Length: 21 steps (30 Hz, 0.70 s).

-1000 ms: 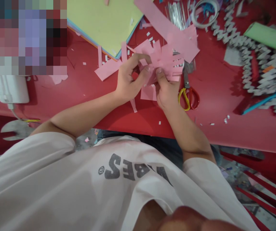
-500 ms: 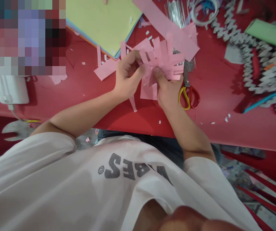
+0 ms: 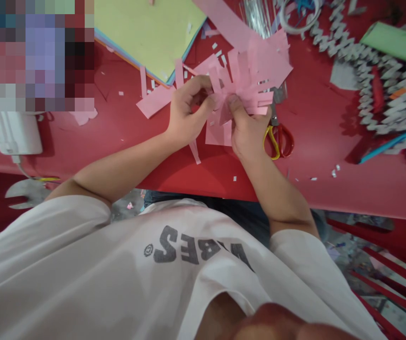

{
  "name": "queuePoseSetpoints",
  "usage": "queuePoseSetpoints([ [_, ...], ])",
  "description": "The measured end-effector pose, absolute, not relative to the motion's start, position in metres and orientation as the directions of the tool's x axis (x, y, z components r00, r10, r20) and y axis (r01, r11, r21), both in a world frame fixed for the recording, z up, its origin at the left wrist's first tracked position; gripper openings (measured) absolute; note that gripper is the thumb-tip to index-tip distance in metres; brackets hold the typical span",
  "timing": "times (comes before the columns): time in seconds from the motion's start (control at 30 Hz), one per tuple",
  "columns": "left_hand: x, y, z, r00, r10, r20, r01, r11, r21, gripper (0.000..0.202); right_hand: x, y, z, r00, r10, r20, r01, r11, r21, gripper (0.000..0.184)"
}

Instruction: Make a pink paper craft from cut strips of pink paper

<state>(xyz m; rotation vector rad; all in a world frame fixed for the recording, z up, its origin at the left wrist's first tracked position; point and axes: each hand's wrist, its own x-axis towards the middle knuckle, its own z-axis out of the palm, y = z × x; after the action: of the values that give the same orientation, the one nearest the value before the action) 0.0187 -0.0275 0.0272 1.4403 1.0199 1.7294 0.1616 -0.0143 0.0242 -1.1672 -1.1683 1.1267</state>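
Note:
A bunch of pink paper strips, cut into a fringe and interlaced, sits at the middle of my view just above the table. My left hand pinches its left side between curled fingers and thumb. My right hand grips its lower edge with the fingers bent over the paper. Red scissors with yellow-and-red handles lie just right of my right hand, their blades hidden beneath the pink paper. A loose pink strip lies left of my left hand.
The red table holds a stack of coloured card, a tape roll, a grey zigzag paper chain, green paper and paper scraps. A white power adapter sits at left. A red plastic chair stands lower right.
The pink strips are gathered more tightly between my hands, and their fringe fans upward. My hands have shifted only slightly, and the whole view has moved a little.

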Motion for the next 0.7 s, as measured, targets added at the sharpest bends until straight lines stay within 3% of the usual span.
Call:
queuePoseSetpoints([
  [0.4,0.018,-0.026,0.024,-0.151,0.859,0.49,0.059,-0.487,0.872,0.027,0.159,-0.015,0.022,0.094,0.995,0.041,-0.032,0.044,-0.998,0.035],
  [0.7,0.019,-0.029,0.026,-0.208,0.835,0.509,0.158,-0.485,0.86,0.015,0.158,-0.018,0.037,0.019,0.998,0.063,-0.061,0.064,-0.996,0.028],
])
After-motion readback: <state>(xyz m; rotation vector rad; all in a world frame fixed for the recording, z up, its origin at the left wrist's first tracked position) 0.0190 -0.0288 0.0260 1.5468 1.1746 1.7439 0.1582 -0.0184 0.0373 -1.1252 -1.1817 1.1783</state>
